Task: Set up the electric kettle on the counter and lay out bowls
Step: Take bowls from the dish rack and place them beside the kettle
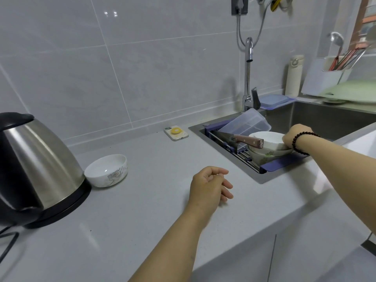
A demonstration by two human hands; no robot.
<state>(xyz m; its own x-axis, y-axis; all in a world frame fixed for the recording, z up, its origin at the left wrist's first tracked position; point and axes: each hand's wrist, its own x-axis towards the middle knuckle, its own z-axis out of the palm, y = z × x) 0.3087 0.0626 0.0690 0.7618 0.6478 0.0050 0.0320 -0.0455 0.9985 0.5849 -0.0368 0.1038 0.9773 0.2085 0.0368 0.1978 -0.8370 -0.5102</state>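
Observation:
A steel electric kettle (38, 167) with a black lid sits on its black base at the left of the grey counter (142, 210). Just right of it stands one white bowl (106, 170) with a flower print. More white bowls are stacked in a purple drying rack (284, 162) across the sink. My right hand (298, 137) grips the rim of the top bowl (268, 140) of that stack. My left hand (211, 186) hovers over the counter's middle, fingers loosely curled, holding nothing.
A knife (240, 138) with a brown handle and a clear plastic container (246, 122) lie in the rack beside the bowls. A phone (176, 133) lies by the wall. The tap (248, 74), a thermos (294, 75) and a utensil holder (335, 72) stand behind the sink (329, 119).

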